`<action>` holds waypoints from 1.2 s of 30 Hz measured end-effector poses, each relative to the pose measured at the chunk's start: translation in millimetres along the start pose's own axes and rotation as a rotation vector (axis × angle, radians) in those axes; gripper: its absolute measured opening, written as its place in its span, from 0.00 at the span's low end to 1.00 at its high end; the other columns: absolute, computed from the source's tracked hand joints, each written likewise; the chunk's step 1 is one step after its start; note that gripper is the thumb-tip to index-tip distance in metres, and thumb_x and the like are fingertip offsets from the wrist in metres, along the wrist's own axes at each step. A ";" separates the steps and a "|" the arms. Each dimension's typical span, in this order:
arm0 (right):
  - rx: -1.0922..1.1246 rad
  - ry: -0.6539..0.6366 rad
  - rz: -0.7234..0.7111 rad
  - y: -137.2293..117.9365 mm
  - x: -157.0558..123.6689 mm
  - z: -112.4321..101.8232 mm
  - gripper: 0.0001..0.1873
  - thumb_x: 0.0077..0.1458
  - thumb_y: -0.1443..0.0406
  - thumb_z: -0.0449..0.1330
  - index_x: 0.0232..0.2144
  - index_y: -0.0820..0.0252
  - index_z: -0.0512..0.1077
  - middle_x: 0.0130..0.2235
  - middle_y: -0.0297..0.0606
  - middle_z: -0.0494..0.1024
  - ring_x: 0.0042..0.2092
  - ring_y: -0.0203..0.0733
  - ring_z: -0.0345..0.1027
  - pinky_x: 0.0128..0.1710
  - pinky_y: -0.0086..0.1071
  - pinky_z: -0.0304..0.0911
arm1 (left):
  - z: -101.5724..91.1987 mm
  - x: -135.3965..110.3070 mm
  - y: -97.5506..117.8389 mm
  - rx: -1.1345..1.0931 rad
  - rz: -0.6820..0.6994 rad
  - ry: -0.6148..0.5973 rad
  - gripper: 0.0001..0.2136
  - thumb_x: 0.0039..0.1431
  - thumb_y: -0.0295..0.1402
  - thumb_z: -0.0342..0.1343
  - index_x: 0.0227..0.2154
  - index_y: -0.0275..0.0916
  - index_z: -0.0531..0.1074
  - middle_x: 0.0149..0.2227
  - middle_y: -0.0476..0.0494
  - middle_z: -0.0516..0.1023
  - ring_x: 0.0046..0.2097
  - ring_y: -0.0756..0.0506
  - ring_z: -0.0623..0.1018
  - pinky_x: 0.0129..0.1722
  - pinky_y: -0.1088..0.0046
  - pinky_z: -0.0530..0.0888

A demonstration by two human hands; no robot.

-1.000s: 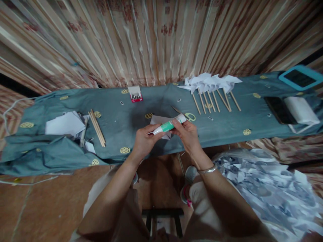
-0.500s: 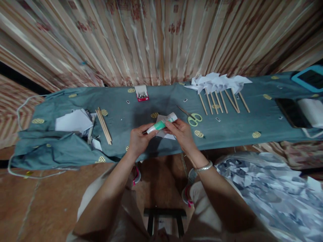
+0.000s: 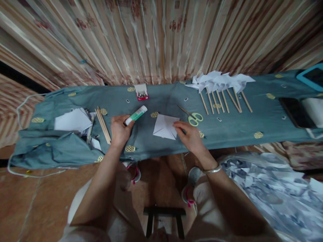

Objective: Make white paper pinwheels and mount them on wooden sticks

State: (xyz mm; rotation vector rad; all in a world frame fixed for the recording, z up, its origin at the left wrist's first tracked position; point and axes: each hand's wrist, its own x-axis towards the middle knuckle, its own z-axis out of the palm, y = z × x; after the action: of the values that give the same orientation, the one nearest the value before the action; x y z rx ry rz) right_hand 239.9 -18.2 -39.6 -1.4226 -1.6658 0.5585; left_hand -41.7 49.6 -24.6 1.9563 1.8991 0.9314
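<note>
Now apart, the left hand (image 3: pixel 120 131) grasps the tube (image 3: pixel 136 115), the right hand (image 3: pixel 190 137), grip unclear, meets the right edge of the paper (image 3: pixel 164 126), open worktop (image 3: pixel 142 136) between.

text: none legible | glue stick (image 3: pixel 137 115): print too small | red box (image 3: pixel 143 98): marks unreadable

I take the folded white paper (image 3: pixel 163 128) as dial centre. At nine o'clock, the left hand (image 3: pixel 121 132) grips the green-and-white tube (image 3: pixel 136 115). At three, the right hand (image 3: pixel 189 135) sets fingertips to the paper's edge. I locate scissors (image 3: pixel 190 115) at two, an open box (image 3: pixel 143 98) at eleven.
</note>
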 end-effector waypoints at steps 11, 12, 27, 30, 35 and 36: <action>-0.124 -0.144 -0.049 6.2 -9.1 -7.4 0.16 0.60 0.69 0.52 0.44 0.56 0.78 0.50 0.43 0.80 0.52 0.48 0.72 0.56 0.46 0.66 | 47.4 -58.9 66.7 0.015 0.690 -0.284 0.12 0.60 0.33 0.60 0.46 0.37 0.74 0.47 0.38 0.78 0.48 0.39 0.75 0.47 0.59 0.75; -0.122 -0.147 -0.055 5.9 -8.9 -7.6 0.16 0.60 0.69 0.52 0.44 0.56 0.78 0.50 0.43 0.80 0.53 0.48 0.72 0.57 0.46 0.66 | 49.2 -60.2 67.0 0.022 0.691 -0.284 0.12 0.60 0.33 0.59 0.46 0.36 0.74 0.46 0.38 0.79 0.47 0.39 0.75 0.47 0.59 0.75; 0.006 -0.142 0.054 1.6 -11.0 -7.8 0.15 0.53 0.67 0.60 0.44 0.53 0.78 0.53 0.41 0.78 0.56 0.48 0.70 0.59 0.47 0.62 | 49.0 -62.3 70.1 0.072 0.791 -0.191 0.08 0.66 0.27 0.50 0.38 0.33 0.75 0.37 0.40 0.81 0.40 0.44 0.76 0.40 0.68 0.77; 0.099 -0.153 0.086 1.7 -13.7 -8.6 0.10 0.52 0.64 0.65 0.39 0.52 0.79 0.54 0.41 0.77 0.57 0.49 0.69 0.60 0.48 0.61 | 45.5 -68.3 71.2 0.024 0.780 -0.227 0.08 0.66 0.27 0.50 0.38 0.33 0.75 0.38 0.40 0.81 0.40 0.44 0.77 0.41 0.69 0.77; 0.157 -0.152 0.084 7.0 -16.2 -6.8 0.02 0.52 0.62 0.66 0.30 0.52 0.78 0.51 0.39 0.78 0.54 0.48 0.70 0.57 0.48 0.63 | 43.5 -77.0 66.6 -0.030 0.747 -0.282 0.08 0.66 0.27 0.51 0.41 0.35 0.74 0.41 0.40 0.81 0.43 0.44 0.77 0.43 0.67 0.77; 0.152 -0.151 0.086 7.4 -16.1 -6.1 0.02 0.52 0.62 0.66 0.29 0.52 0.78 0.51 0.38 0.78 0.53 0.48 0.70 0.57 0.48 0.63 | 43.7 -77.9 66.1 -0.035 0.736 -0.286 0.08 0.66 0.27 0.51 0.42 0.35 0.74 0.41 0.40 0.81 0.43 0.44 0.77 0.43 0.67 0.78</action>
State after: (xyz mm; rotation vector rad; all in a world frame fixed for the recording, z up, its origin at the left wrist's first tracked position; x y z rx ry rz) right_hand 249.0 -32.7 -47.2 -1.3742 -1.6459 0.8413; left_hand 41.9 -22.2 -39.0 2.6430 0.9956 0.7653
